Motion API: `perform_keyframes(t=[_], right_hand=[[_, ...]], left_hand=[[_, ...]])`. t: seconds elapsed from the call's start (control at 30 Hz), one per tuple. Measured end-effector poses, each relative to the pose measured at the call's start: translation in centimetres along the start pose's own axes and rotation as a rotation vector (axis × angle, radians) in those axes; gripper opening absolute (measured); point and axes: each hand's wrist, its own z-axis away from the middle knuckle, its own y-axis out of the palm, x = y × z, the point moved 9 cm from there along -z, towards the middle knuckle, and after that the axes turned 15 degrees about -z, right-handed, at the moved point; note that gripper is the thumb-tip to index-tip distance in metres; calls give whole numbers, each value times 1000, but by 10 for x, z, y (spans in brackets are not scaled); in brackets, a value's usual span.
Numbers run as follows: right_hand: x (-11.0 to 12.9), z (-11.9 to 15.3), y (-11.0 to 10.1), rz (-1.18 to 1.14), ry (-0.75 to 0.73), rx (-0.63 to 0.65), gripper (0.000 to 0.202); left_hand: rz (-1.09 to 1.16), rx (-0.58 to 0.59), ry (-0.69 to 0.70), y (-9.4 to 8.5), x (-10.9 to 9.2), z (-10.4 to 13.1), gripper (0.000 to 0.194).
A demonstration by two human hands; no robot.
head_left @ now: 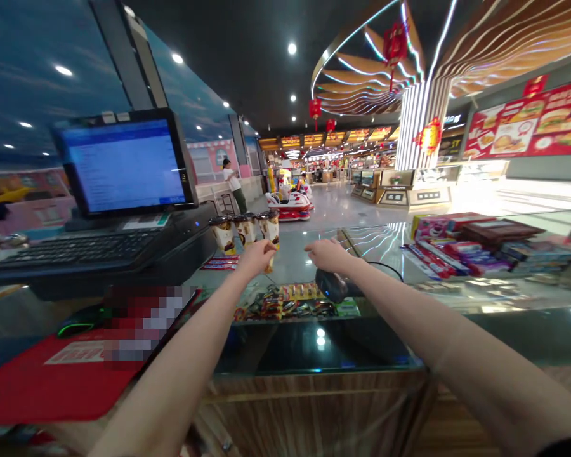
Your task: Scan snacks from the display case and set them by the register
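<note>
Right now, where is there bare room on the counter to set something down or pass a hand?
The glass counter is bare between the left hand and right hand, beyond the scanner, and between the right hand and the snack packs, though a cable crosses its near side. Crowded: cups and keyboard to the left, piled boxes to the right.
</note>
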Motion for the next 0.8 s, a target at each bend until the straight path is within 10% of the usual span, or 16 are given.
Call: perform_keyframes(t=[0.47,0.8], right_hand=[[-133,63,-37,-176,162,-154,42],[-218,111,-58,-97,379,-240,41]], left_hand=[[135,34,202,11,-131,-34,24],[98,115,286,28,-183,-49,26]])
